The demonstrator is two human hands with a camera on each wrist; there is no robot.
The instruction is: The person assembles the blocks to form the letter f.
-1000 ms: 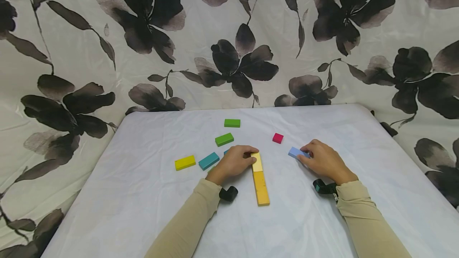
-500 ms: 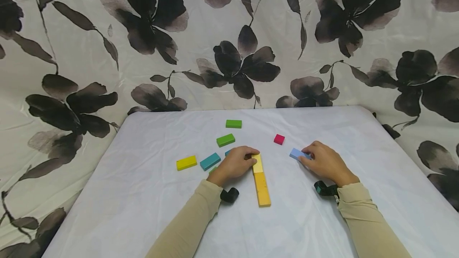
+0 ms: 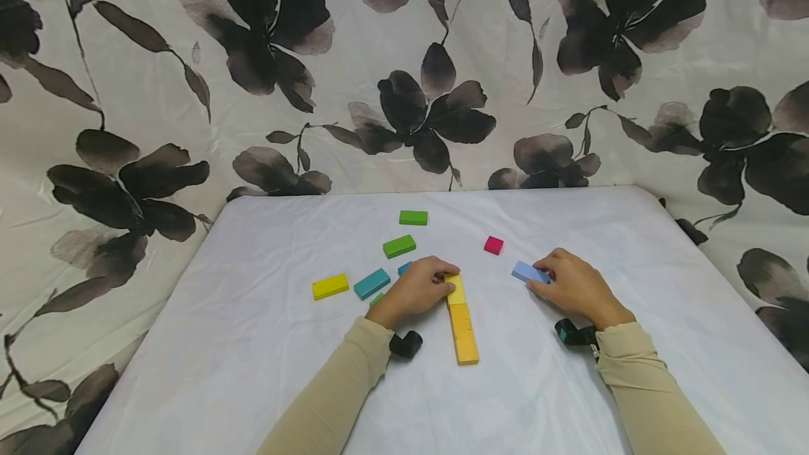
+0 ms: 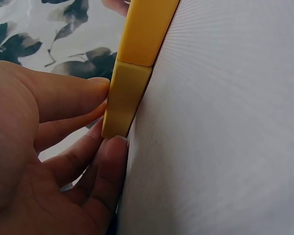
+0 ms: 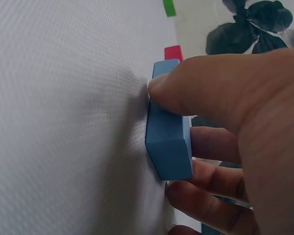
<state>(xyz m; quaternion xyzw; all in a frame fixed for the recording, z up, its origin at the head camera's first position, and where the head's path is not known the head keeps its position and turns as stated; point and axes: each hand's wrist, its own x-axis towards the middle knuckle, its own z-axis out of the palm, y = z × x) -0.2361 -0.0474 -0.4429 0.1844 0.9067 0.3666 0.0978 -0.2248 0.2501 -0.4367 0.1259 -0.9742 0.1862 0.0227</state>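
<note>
My left hand [image 3: 413,290] pinches the far end of a pale yellow block [image 3: 456,291]. Its thumb presses one face while the fingers reach around the end, as the left wrist view shows. End to end with that block lies a deeper yellow block [image 3: 463,334], and the two form a straight row on the cloth. To the right, my right hand [image 3: 575,286] grips a light blue block [image 3: 528,272] between thumb and fingers. Up close in the right wrist view, the thumb lies across the blue block's [image 5: 169,129] face, low over the cloth.
A small red block [image 3: 494,245] lies between and beyond the hands. Two green blocks [image 3: 399,246] are farther back. Left of the left hand are a teal block [image 3: 372,284] and a bright yellow block [image 3: 330,286]. That hand partly hides a blue piece [image 3: 404,267] and a green piece [image 3: 376,298].
The head view has shifted slightly. Both hands keep their holds on the same blocks, with almost no movement.
</note>
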